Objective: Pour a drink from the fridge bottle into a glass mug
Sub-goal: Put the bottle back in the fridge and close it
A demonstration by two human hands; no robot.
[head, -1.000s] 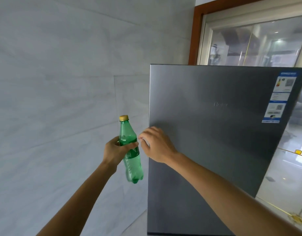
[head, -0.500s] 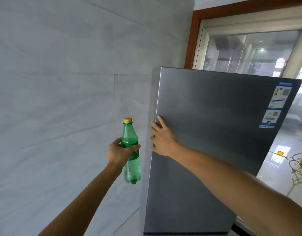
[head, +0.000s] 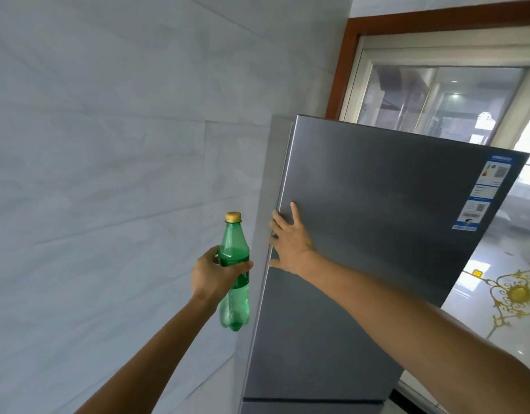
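We look from our own head, facing forward, close up on the fridge door (head: 377, 234) and tiled wall (head: 93, 174).

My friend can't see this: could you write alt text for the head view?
A left hand holds a capped green bottle upright while the right hand lies flat on the grey fridge door, near its left edge. A pale wall fills the left.
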